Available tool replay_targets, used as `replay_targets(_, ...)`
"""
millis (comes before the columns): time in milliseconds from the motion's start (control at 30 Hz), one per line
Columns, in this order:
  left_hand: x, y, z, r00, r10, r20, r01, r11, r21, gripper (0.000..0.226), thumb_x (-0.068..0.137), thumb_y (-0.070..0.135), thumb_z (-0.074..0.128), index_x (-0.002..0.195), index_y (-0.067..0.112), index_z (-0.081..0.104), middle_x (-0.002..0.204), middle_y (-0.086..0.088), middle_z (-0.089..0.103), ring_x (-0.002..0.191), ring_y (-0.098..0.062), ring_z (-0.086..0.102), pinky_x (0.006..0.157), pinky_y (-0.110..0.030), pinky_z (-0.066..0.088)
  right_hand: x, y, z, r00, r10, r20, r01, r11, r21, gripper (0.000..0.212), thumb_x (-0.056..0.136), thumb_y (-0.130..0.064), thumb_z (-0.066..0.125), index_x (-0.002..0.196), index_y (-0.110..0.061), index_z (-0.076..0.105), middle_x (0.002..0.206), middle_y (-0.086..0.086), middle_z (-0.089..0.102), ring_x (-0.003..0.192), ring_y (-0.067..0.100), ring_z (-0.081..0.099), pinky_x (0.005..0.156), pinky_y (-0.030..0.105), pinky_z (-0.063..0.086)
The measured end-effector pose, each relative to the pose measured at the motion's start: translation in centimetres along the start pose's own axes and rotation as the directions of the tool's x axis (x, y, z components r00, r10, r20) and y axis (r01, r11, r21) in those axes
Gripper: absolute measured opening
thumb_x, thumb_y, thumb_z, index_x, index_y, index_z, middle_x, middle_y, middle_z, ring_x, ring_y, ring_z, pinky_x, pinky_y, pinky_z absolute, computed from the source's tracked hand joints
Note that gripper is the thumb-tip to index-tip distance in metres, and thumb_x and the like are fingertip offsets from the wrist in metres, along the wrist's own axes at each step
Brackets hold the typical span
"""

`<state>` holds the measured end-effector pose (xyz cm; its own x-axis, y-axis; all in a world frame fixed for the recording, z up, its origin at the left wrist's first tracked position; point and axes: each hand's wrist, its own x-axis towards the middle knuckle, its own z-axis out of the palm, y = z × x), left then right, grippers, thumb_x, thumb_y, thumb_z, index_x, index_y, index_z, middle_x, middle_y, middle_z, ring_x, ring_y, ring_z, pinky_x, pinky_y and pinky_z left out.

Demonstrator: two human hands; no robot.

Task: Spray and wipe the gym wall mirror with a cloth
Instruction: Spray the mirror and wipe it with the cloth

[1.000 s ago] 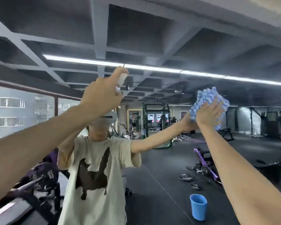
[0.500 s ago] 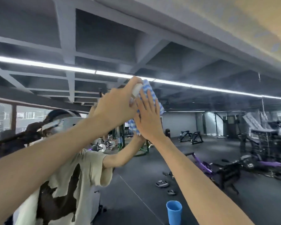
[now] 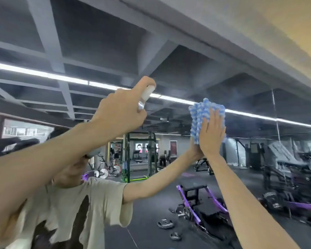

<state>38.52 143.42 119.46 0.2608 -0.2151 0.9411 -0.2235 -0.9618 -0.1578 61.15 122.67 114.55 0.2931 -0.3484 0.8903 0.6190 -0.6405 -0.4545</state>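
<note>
While your L hand (image 3: 118, 112) curls tight round the spray bottle (image 3: 146, 95), index finger over its white top, you hold it high in front of the mirror (image 3: 250, 97), nozzle end angled up & to the right. Your R hand (image 3: 211, 135) is flat, fingers straight & together, pressing the blue-and-white cloth (image 3: 203, 115) against the glass, up near the reflected light strip (image 3: 43, 74). The cloth is bunched, sticking out above & to the left of your fingers. Bottle & cloth are apart, w/ the bottle to the left. The reflection shows you in a beige T-shirt (image 3: 70, 212) w/ a dark print, your mirrored arm meeting the cloth from behind. Also reflected: a green-framed rack (image 3: 140, 155), a purple machine (image 3: 201, 203) & weight plates (image 3: 165, 223) on the dark floor (image 3: 151, 203).
</note>
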Motion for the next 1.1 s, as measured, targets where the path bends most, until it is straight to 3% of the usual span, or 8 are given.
replay_targets(200, 5.2, 6.1, 6.8, 0.998, -0.049, 0.024, 0.049, 0.999, 0.023, 0.045, 0.087, 0.01, 0.047, 0.124, 0.033, 0.033, 0.069, -0.004, 0.051, 0.058, -0.025, 0.052, 0.049, -0.029, 0.032, 9.5, 8.3, -2.3, 0.932, 0.362, 0.005, -0.362, 0.932, -0.009, 0.053, 0.107, -0.034, 0.021, 0.155, -0.013, 0.019, 0.162, 0.013, 0.016, 0.149, 0.032, 0.012, 0.12, 0.045, 0.01)
replay_targets(300, 7.3, 8.9, 9.3, 0.999, -0.046, 0.027, 0.046, 0.999, 0.019, 0.049, 0.087, 0.01, 0.049, 0.126, 0.033, 0.033, 0.067, -0.001, 0.051, 0.057, -0.019, 0.051, 0.047, -0.027, 0.031, 9.4, 5.0, -1.0, 0.997, -0.08, 0.018, 0.081, 0.995, -0.058, 0.061, 0.098, -0.047, 0.009, 0.154, -0.023, 0.015, 0.162, 0.009, 0.018, 0.15, 0.029, 0.014, 0.121, 0.045, 0.006)
replay_targets(400, 9.4, 11.4, 12.2, 0.999, 0.002, 0.046, -0.004, 0.999, 0.035, 0.052, 0.085, 0.013, 0.051, 0.127, 0.036, 0.031, 0.077, -0.002, 0.06, 0.067, -0.024, 0.056, 0.055, -0.03, 0.039, 11.6, 6.2, -0.9, 0.809, -0.574, 0.127, 0.578, 0.816, 0.004, 0.055, 0.099, -0.045, 0.017, 0.151, -0.028, 0.017, 0.16, -0.002, 0.016, 0.15, 0.024, 0.013, 0.121, 0.043, 0.005)
replay_targets(500, 10.8, 13.0, 13.4, 0.998, 0.003, 0.058, -0.006, 0.999, 0.039, 0.051, 0.087, 0.012, 0.05, 0.128, 0.035, 0.03, 0.07, 0.0, 0.052, 0.058, -0.018, 0.05, 0.048, -0.027, 0.032, 17.4, 13.3, -3.0, 0.991, -0.137, -0.008, 0.137, 0.991, -0.002, 0.065, 0.095, -0.052, 0.01, 0.153, -0.023, 0.023, 0.162, 0.006, 0.018, 0.15, 0.028, 0.015, 0.12, 0.044, 0.011)
replay_targets(700, 10.5, 13.0, 12.9, 0.999, 0.027, 0.022, -0.029, 0.997, 0.069, 0.046, 0.088, 0.013, 0.048, 0.125, 0.035, 0.032, 0.07, -0.005, 0.055, 0.061, -0.028, 0.055, 0.053, -0.033, 0.043, 16.8, 16.2, -3.6, 0.899, 0.432, 0.065, -0.435, 0.9, 0.028, 0.056, 0.107, -0.034, 0.023, 0.157, -0.014, 0.009, 0.164, 0.013, 0.006, 0.15, 0.033, 0.004, 0.119, 0.045, 0.001)
replay_targets(800, 10.1, 12.7, 12.5, 1.0, 0.016, 0.016, -0.017, 0.996, 0.086, 0.05, 0.085, 0.013, 0.05, 0.125, 0.036, 0.03, 0.068, -0.007, 0.057, 0.059, -0.028, 0.055, 0.053, -0.033, 0.043, 14.6, 7.9, -2.0, 0.997, 0.07, 0.043, -0.068, 0.996, -0.05, 0.058, 0.103, -0.045, 0.015, 0.156, -0.023, 0.012, 0.164, 0.007, 0.008, 0.151, 0.027, 0.006, 0.119, 0.043, 0.002)
replay_targets(933, 10.7, 11.6, 11.0, 0.999, 0.016, -0.038, -0.011, 0.99, 0.138, 0.054, 0.086, 0.018, 0.057, 0.125, 0.04, 0.028, 0.066, -0.001, 0.057, 0.059, -0.027, 0.057, 0.059, -0.038, 0.051, 15.9, 0.0, -1.5, 0.802, -0.575, 0.162, 0.592, 0.802, -0.08, 0.065, 0.095, -0.049, 0.005, 0.154, -0.028, 0.018, 0.163, 0.0, 0.012, 0.151, 0.023, 0.007, 0.119, 0.041, 0.0)
replay_targets(1100, 9.6, 7.9, 8.4, 0.997, -0.041, -0.063, 0.052, 0.983, 0.178, 0.041, 0.091, 0.02, 0.057, 0.119, 0.039, 0.033, 0.06, -0.001, 0.057, 0.049, -0.021, 0.053, 0.053, -0.041, 0.053, 20.7, 4.7, -1.8, 0.973, 0.203, 0.114, -0.212, 0.975, 0.071, 0.055, 0.106, -0.041, 0.021, 0.157, -0.025, 0.008, 0.165, 0.001, 0.0, 0.151, 0.027, -0.005, 0.12, 0.051, -0.001)
